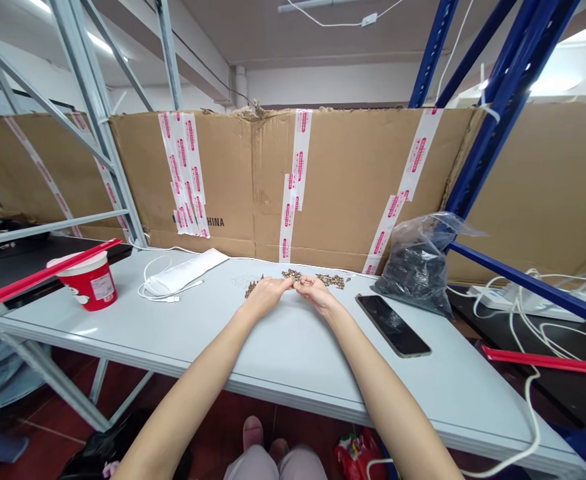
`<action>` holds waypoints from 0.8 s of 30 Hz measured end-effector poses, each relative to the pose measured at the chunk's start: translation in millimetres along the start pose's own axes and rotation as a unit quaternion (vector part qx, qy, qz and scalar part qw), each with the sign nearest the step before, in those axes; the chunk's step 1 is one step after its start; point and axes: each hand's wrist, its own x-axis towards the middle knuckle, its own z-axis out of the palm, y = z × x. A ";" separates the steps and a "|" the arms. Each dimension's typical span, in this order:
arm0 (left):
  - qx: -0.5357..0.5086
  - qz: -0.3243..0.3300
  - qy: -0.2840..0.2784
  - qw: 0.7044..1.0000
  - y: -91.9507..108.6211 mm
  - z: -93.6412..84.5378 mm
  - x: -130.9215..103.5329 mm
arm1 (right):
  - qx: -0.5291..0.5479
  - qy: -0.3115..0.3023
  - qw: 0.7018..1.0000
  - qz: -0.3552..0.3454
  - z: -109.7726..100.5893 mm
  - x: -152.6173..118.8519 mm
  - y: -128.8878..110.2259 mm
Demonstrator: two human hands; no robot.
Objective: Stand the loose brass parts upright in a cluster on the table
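My left hand (267,295) and my right hand (315,292) meet over the far middle of the grey table, their fingertips pinched close together. Something very small seems to be between them, too small to make out. Just beyond the fingers lies a little pile of brownish metal pieces (291,274). A second pile of similar bronze-coloured pieces (330,281) spreads to the right of my right hand. Beside my left hand is a cluster of pointed brown pieces (251,288), partly covered by the hand. Small clear pieces (244,281) are scattered left of it.
A black phone (393,325) lies right of my arm, near a plastic bag of dark contents (415,267). At left stand a red cup (91,283) and a white packet (187,270) with a cable. A cardboard wall (343,187) closes the back, and a blue post (493,133) rises at right.
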 end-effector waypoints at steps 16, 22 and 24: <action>0.066 -0.046 0.004 0.997 1.9 1.5 1.0 | 0.065 -0.005 0.998 -0.010 16.0 -5.7 -12.0; 0.072 -0.044 0.028 0.996 0.7 2.6 0.1 | 0.065 0.003 0.998 -0.007 17.7 -7.2 -13.5; 0.080 -0.040 0.040 0.995 -0.3 2.2 -0.7 | 0.068 0.018 0.997 -0.006 18.4 -7.8 -14.4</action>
